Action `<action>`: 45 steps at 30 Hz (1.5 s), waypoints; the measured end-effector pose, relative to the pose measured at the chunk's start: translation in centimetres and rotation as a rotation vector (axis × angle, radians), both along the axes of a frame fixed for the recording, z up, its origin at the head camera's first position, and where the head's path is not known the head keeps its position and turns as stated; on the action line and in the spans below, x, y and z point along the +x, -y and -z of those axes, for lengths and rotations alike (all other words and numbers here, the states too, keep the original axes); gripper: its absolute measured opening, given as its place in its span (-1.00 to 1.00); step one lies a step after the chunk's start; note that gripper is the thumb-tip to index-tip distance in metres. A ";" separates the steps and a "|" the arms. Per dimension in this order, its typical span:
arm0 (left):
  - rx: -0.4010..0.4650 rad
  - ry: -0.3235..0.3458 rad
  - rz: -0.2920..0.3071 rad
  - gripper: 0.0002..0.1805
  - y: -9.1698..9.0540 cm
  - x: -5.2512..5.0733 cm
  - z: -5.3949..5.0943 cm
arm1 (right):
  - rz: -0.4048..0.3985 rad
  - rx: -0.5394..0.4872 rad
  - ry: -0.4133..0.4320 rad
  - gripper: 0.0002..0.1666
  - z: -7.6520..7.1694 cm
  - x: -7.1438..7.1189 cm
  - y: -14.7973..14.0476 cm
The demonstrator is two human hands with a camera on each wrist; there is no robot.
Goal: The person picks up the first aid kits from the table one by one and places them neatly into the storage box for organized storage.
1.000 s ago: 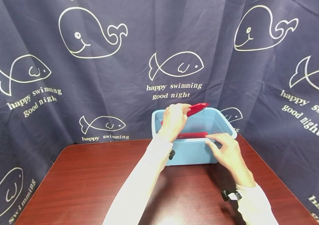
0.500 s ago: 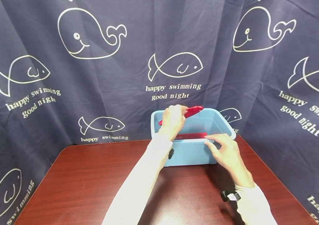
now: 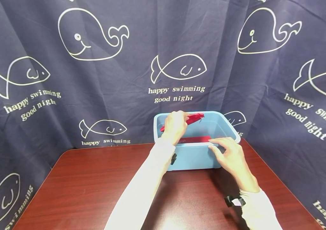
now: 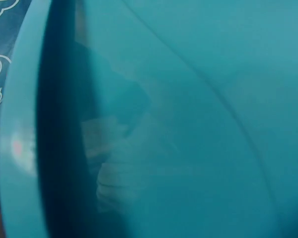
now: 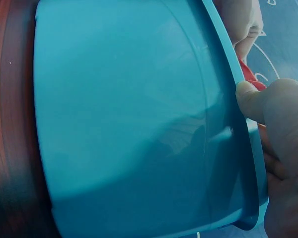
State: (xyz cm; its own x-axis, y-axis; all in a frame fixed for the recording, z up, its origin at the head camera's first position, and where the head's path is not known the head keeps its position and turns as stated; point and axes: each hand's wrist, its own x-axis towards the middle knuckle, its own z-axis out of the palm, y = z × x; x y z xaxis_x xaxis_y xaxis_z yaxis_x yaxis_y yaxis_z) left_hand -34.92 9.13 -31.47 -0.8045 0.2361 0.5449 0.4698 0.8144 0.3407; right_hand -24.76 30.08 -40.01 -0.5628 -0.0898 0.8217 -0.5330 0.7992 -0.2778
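My left hand [image 3: 175, 126] grips a long, shiny red thing [image 3: 194, 118] over the far left part of a light blue plastic bin [image 3: 194, 156]. Its kind is unclear; a thin dangling bit shows at its right end. Inside, by the front wall, a second red, flat thing [image 3: 196, 139] is partly hidden by the rim. The front rim is pinched near its right end by my right hand [image 3: 232, 156], thumb outside and fingers over the inside, as the right wrist view also shows. Only the bin's outer wall [image 4: 188, 124] fills the left wrist view.
The bin stands at the back of a reddish-brown wooden table [image 3: 102, 185]. Behind and on both sides hangs a dark blue curtain [image 3: 140, 41] printed with white whales, fish and words. Wrist straps with small black devices [image 3: 234, 201] sit on both arms.
My left hand has lowered a little with the red thing, whose right end has dropped below the bin's far rim. The right hand stays on the front rim.
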 end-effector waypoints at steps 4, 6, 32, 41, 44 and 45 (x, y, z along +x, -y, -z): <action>0.001 0.016 -0.004 -0.75 0.1 -0.2 0.4 | -0.003 -0.003 -0.006 -0.64 0.0 0.0 0.0; 0.003 0.029 -0.008 -0.74 0.1 -0.3 0.6 | -0.006 -0.003 -0.011 -0.64 0.0 -0.1 -0.1; -0.067 0.132 -0.054 -0.77 0.3 -1.3 2.5 | -0.013 -0.005 -0.011 -0.63 -0.2 -0.2 0.0; -0.069 0.146 -0.037 -0.78 0.2 -1.4 2.9 | -0.007 -0.006 -0.014 -0.63 0.0 -0.1 -0.1; -0.046 0.135 -0.018 -0.76 0.1 -1.4 2.9 | -0.010 -0.009 -0.018 -0.64 0.1 -0.1 -0.1; -0.041 0.130 -0.008 -0.75 0.1 -1.4 2.8 | -0.012 -0.010 -0.019 -0.65 0.1 -0.1 -0.1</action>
State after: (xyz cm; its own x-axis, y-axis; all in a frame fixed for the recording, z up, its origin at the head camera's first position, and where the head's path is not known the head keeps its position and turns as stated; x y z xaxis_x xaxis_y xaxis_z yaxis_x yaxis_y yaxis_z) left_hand -36.32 9.04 -34.28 -0.8696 0.2499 0.4258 0.4176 0.8324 0.3643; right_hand -24.89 30.14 -40.08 -0.5457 -0.0883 0.8333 -0.5478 0.7901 -0.2750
